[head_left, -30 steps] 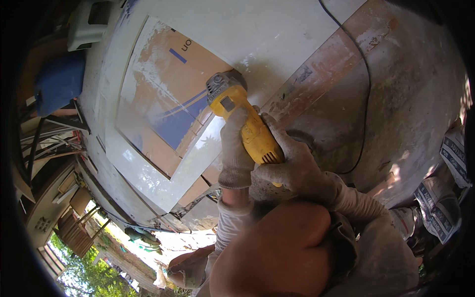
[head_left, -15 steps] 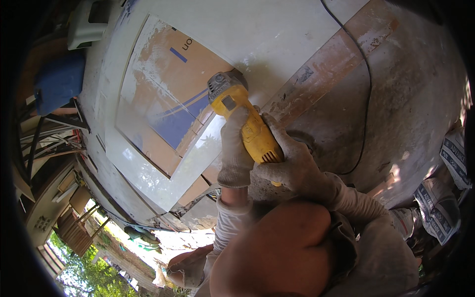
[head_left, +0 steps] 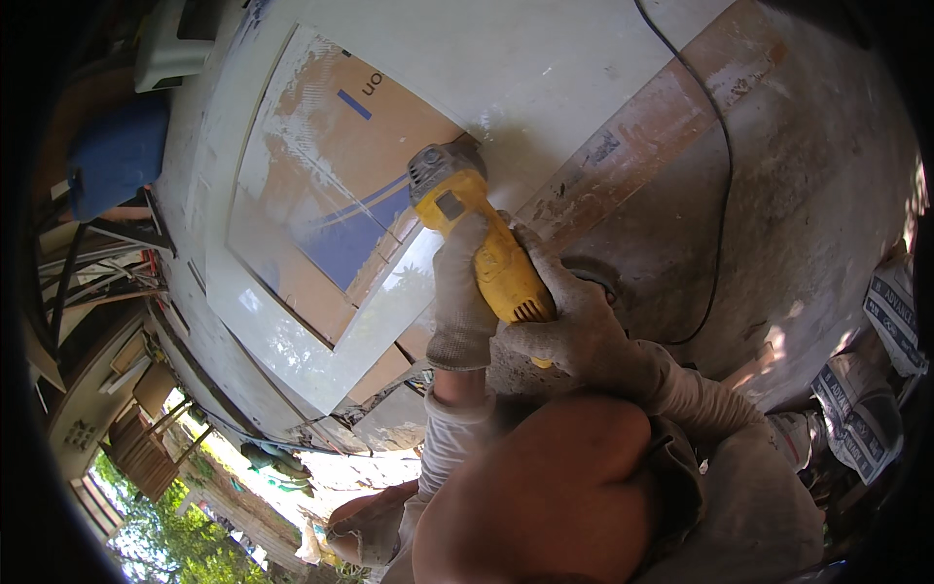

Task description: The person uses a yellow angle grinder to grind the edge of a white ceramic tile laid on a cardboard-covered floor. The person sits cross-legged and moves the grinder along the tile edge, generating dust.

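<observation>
Both my gloved hands grip a yellow angle grinder [head_left: 505, 268] with a dark grey gear head. My left hand [head_left: 461, 292] wraps the body behind the head, and my right hand [head_left: 569, 316] closes round the rear end. The grinder's head lies over the inner edge of a large glossy white panel [head_left: 545, 88], beside a big opening in it. Its disc is mostly hidden beneath the head. Brown cardboard [head_left: 399, 107] with blue print shows within the opening, smeared with white dust.
A black cord [head_left: 725, 195] runs over the dusty concrete floor [head_left: 778, 195] at right. A dusty brown strip [head_left: 632, 146] lies beside the panel. Printed bags [head_left: 856, 414] stand at far right. A blue chair [head_left: 119, 161] and a wooden chair [head_left: 146, 448] are at left.
The view has shifted very slightly. The grinder's head and both hands keep almost the same place at the panel's edge, with the same grip.
</observation>
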{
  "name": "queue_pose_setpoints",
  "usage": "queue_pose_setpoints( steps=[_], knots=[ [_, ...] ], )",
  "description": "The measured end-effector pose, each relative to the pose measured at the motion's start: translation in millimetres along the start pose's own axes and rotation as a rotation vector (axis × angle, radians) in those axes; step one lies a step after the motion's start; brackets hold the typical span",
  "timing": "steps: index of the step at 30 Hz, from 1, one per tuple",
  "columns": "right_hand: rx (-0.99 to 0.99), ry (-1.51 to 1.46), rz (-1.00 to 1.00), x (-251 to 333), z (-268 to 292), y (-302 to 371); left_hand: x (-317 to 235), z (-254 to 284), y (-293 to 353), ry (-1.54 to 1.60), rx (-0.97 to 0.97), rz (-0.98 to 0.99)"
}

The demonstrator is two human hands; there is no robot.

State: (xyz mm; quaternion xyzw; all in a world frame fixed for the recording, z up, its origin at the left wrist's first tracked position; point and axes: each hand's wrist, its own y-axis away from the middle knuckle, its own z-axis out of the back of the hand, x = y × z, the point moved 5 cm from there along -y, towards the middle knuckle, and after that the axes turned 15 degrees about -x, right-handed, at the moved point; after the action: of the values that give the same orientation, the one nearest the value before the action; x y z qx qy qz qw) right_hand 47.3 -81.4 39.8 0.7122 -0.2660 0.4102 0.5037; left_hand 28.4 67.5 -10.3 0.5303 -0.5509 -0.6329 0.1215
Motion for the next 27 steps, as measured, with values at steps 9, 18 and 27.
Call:
queue_pose_setpoints(
  steps=[9,18,27],
  knots=[
    [0.045,-0.037,-0.069,-2.0,-2.6,-0.1,-0.9,2.0,2.5,0.019,-0.001,-0.007],
    [0.038,-0.053,-0.028,0.9,-3.7,-0.4,-2.0,3.2,0.2,0.005,0.008,-0.009],
    [0.033,-0.008,0.045,0.8,-4.7,0.3,1.5,9.4,-0.4,0.025,-0.004,0.026]
  ],
)
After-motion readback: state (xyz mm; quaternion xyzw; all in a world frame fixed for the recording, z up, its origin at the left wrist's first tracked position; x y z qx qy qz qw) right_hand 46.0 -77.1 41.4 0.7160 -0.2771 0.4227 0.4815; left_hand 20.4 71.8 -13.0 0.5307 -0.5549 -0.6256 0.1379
